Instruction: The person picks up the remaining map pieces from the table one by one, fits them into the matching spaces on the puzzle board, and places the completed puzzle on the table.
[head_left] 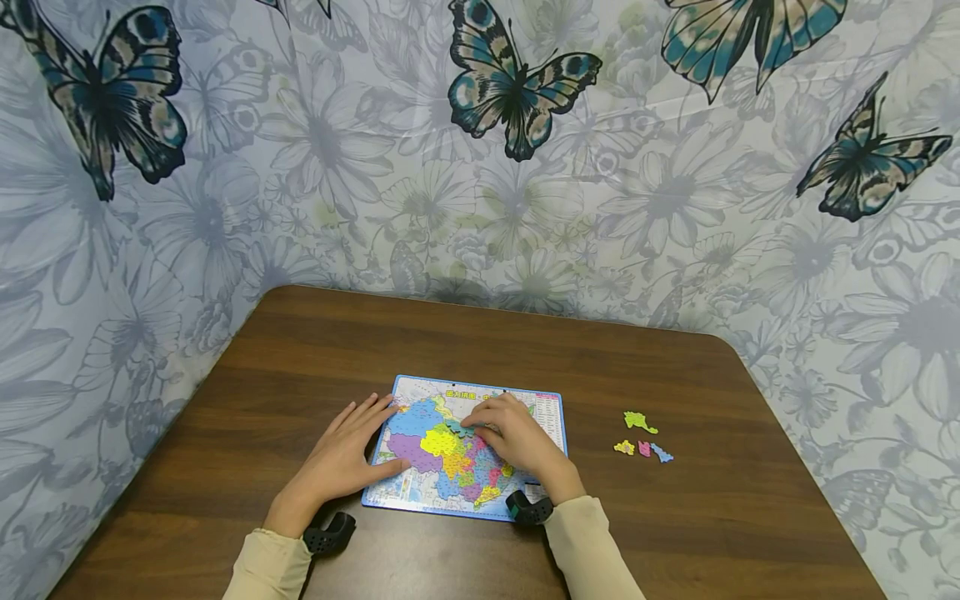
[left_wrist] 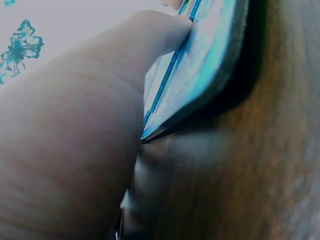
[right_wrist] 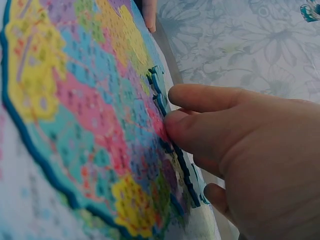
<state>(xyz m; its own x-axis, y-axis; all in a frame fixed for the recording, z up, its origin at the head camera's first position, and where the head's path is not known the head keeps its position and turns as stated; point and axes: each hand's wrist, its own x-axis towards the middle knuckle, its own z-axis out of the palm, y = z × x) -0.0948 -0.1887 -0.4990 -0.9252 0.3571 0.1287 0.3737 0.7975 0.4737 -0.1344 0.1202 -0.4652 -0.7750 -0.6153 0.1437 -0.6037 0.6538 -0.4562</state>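
A map puzzle board with a blue border lies on the table, many of its coloured pieces fitted. My left hand rests at the board's left side, fingers extended at the upper left edge and thumb laid on the board; the left wrist view shows the thumb over the rim. Over the upper middle of the map, my right hand pinches a long teal puzzle piece between thumb and forefinger. In the right wrist view this teal piece stands slightly raised and tilted at the fingertips.
To the right of the board lie loose puzzle pieces: a yellow-green one, a yellow one, a pink one and a blue one. The brown wooden table meets a butterfly-patterned backdrop behind.
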